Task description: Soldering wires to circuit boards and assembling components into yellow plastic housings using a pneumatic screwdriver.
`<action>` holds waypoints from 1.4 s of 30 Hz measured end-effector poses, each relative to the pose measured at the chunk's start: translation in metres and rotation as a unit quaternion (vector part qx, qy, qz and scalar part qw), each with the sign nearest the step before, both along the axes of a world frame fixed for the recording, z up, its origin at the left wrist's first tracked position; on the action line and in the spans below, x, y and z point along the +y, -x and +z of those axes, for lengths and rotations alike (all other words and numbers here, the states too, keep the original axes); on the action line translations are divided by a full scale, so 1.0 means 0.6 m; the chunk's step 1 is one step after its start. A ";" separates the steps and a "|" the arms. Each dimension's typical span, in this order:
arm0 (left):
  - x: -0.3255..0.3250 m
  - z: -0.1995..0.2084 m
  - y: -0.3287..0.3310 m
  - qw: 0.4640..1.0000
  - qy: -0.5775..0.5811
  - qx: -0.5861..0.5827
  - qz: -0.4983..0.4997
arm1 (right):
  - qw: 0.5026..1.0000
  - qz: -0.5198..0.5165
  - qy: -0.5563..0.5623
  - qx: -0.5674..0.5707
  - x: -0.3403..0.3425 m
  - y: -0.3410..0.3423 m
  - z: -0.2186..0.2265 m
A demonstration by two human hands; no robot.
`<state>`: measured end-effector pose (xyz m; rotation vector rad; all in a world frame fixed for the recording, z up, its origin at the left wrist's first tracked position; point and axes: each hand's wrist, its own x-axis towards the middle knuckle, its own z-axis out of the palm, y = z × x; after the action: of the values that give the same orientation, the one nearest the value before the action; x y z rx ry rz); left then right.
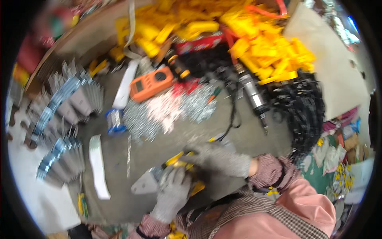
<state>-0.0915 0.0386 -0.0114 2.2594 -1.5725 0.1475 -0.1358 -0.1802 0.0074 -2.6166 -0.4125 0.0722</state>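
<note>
Both my hands wear grey knit gloves and meet at the near middle of the table. My left hand point(174, 192) is closed around a yellow plastic part point(174, 159) with a flat grey metal plate point(144, 184) sticking out to the left. From the right, my right hand point(219, 158) reaches over the same piece, its fingers bent at the part's upper end. Blur and the gloves hide much of the piece, and whether the right fingers hold anything small cannot be made out.
Beyond my hands lie piles of small silvery screws point(139, 119) and pink pieces point(163, 109), an orange multimeter point(152, 84) and a powered screwdriver point(253, 93). Yellow parts point(266, 51) heap at the back; black cables point(306, 111) hang right. Stacked metal plates point(65, 159) stand left.
</note>
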 end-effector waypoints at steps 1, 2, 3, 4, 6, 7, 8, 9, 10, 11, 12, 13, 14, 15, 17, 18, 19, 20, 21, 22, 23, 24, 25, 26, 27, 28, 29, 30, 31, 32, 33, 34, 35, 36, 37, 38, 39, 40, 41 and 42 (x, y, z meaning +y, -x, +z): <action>0.004 -0.002 0.000 0.999 -0.026 0.010 0.029 | 0.999 0.017 -0.035 0.037 0.002 -0.007 -0.001; 0.008 -0.008 -0.001 1.000 -0.023 0.016 0.013 | 1.000 0.019 -0.019 0.009 0.010 -0.003 0.002; 0.013 -0.014 0.001 0.999 -0.027 0.021 0.004 | 0.999 0.029 -0.008 -0.019 0.018 -0.004 0.000; 0.010 -0.013 0.009 1.000 -0.011 0.018 -0.015 | 1.000 0.012 0.009 -0.021 0.014 -0.009 -0.003; 0.010 -0.001 0.019 0.996 -0.091 0.010 0.020 | 0.988 0.086 -0.078 -0.099 -0.007 -0.011 -0.013; 0.012 0.004 0.021 0.997 -0.082 0.001 0.007 | 0.989 0.074 -0.067 -0.107 -0.032 -0.018 -0.012; 0.008 0.008 0.028 0.997 -0.072 -0.036 0.013 | 0.998 0.034 -0.045 -0.014 -0.076 -0.032 -0.002; 0.002 0.010 0.037 0.995 -0.062 -0.071 0.021 | 0.996 -0.004 -0.024 0.080 -0.122 -0.044 0.020; 0.004 0.009 0.044 0.998 -0.045 -0.035 0.039 | 0.987 -0.158 0.013 0.034 -0.153 -0.042 0.100; 0.010 0.011 0.050 0.997 -0.049 -0.040 0.050 | 0.967 -0.237 0.081 -0.043 -0.201 -0.044 0.115; 0.008 0.015 0.054 0.997 -0.049 -0.030 0.055 | 0.922 -0.306 0.229 -0.057 -0.280 -0.043 0.091; 0.006 0.016 0.054 0.996 -0.050 -0.020 0.065 | 0.885 -0.338 0.316 -0.053 -0.328 -0.032 0.093; 0.003 0.017 0.054 0.997 -0.046 -0.018 0.058 | 0.842 -0.354 0.400 -0.077 -0.371 -0.012 0.070; -0.001 0.019 0.052 0.998 -0.040 -0.020 0.049 | 0.863 -0.353 0.360 0.032 -0.410 -0.002 0.074; -0.003 0.019 0.051 0.998 -0.050 -0.008 0.047 | 0.875 -0.297 0.383 0.003 -0.439 0.000 0.071; -0.006 0.018 0.049 0.998 -0.049 -0.008 0.045 | 0.876 -0.311 0.369 0.002 -0.456 0.005 0.073; -0.003 0.017 0.049 0.997 -0.046 -0.020 0.053 | 0.883 -0.316 0.348 0.003 -0.449 -0.005 0.079; 0.002 0.017 0.052 0.997 -0.041 -0.031 0.057 | 0.880 -0.352 0.316 -0.039 -0.433 -0.002 0.096; 0.004 0.019 0.054 0.997 -0.047 -0.028 0.061 | 0.866 -0.341 0.347 -0.113 -0.439 0.000 0.090; 0.000 0.023 0.051 0.997 -0.051 -0.018 0.062 | 0.863 -0.320 0.369 -0.129 -0.429 0.003 0.094; -0.001 0.025 0.050 0.996 -0.055 -0.009 0.065 | 0.859 -0.299 0.390 -0.145 -0.416 0.007 0.096; 0.000 0.025 0.051 0.996 -0.056 -0.009 0.065 | 0.869 -0.276 0.391 -0.126 -0.417 0.006 0.077; 0.000 0.025 0.051 0.997 -0.054 -0.008 0.063 | 0.875 -0.259 0.394 -0.105 -0.423 0.012 0.053; -0.002 0.024 0.052 0.997 -0.051 -0.007 0.063 | 0.848 -0.280 0.435 -0.115 -0.420 0.009 0.035; -0.004 0.022 0.052 0.997 -0.050 -0.007 0.060 | 0.846 -0.282 0.437 -0.115 -0.433 0.012 0.034; -0.003 0.020 0.052 0.997 -0.049 -0.001 0.058 | 0.841 -0.287 0.449 -0.093 -0.440 0.006 0.048; -0.004 0.017 0.051 0.997 -0.046 0.004 0.059 | 0.836 -0.290 0.460 -0.075 -0.452 -0.003 0.064; -0.006 0.016 0.050 0.997 -0.045 0.004 0.059 | 0.845 -0.317 0.419 -0.102 -0.473 0.003 0.087; -0.003 0.012 0.053 0.996 -0.047 0.002 0.071 | 0.847 -0.381 0.337 -0.152 -0.465 0.002 0.117; -0.004 0.012 0.059 0.997 -0.043 -0.001 0.069 | 0.834 -0.381 0.283 -0.283 -0.500 0.030 0.134; 0.002 0.009 0.060 0.996 -0.047 0.003 0.077 | 0.832 -0.458 0.178 -0.258 -0.487 0.049 0.164; 0.004 0.008 0.062 0.996 -0.052 0.001 0.076 | 0.813 -0.489 0.199 -0.244 -0.497 0.076 0.187; 0.004 0.008 0.062 0.996 -0.057 0.000 0.074 | 0.798 -0.520 0.201 -0.229 -0.502 0.102 0.205; 0.007 0.008 0.062 0.995 -0.059 0.003 0.077 | 0.788 -0.538 0.219 -0.205 -0.498 0.116 0.210; 0.011 0.010 0.064 0.994 -0.076 0.012 0.082 | 0.780 -0.551 0.233 -0.182 -0.496 0.119 0.205; 0.011 0.012 0.067 0.993 -0.088 0.023 0.077 | 0.781 -0.550 0.235 -0.179 -0.501 0.132 0.200; 0.009 0.014 0.069 0.993 -0.089 0.028 0.079 | 0.797 -0.505 0.287 -0.164 -0.509 0.141 0.190; 0.008 0.018 0.072 0.990 -0.117 -0.001 0.077 | 0.810 -0.457 0.335 -0.148 -0.514 0.151 0.180; 0.013 0.019 0.076 0.986 -0.146 -0.030 0.077 | 0.815 -0.453 0.332 -0.143 -0.526 0.154 0.180; 0.015 0.008 0.082 0.979 -0.176 -0.049 0.088 | 0.801 -0.444 0.379 -0.130 -0.544 0.150 0.184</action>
<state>-0.1410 0.0476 -0.0065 2.7047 -1.5442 0.0294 -0.2261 -0.5067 0.1179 -3.3035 1.0054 -0.5484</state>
